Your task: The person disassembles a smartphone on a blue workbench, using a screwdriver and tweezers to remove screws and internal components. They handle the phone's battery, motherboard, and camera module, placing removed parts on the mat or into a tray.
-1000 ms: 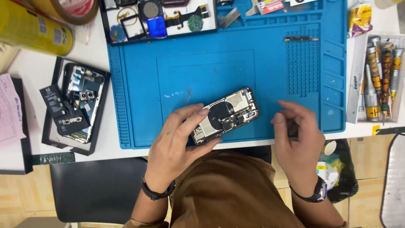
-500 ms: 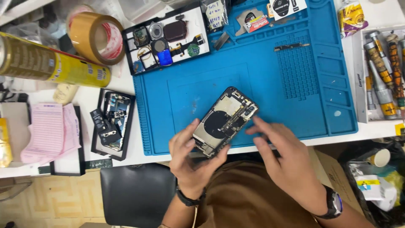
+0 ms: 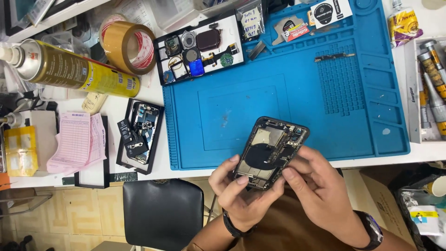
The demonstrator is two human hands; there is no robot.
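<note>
Both hands hold an opened dark phone shell with a round black coil inside (image 3: pixel 271 152), and it is tilted in the air just past the near edge of the big blue rubber work mat (image 3: pixel 297 97). The left hand (image 3: pixel 241 195) is wrapped around the lower end of the phone shell, with its fingers closed on the edge. The right hand (image 3: pixel 320 186) grips the phone shell from the other side, its thumb pressed on the lower corner. Each wrist has a dark band on it. The blue mat lies on a white table (image 3: pixel 153 162). At the far left corner of the mat sits a white tray with small phone parts in it (image 3: pixel 202 46). Just left of the mat lies a small black tray with more phone parts (image 3: pixel 139 135). Farther left of the mat are some pink paper slips (image 3: pixel 76 139). Beyond those, a yellow spray can (image 3: pixel 69 69) lies on its side, and a roll of brown tape (image 3: pixel 127 44) stands next to it. To the right of the mat there is a white box with metal screwdrivers (image 3: pixel 429 88). Near the far right corner of the mat lies a small yellow packet (image 3: pixel 404 23). Below the mat, under the table edge, stands a black chair seat (image 3: pixel 162 211).
</note>
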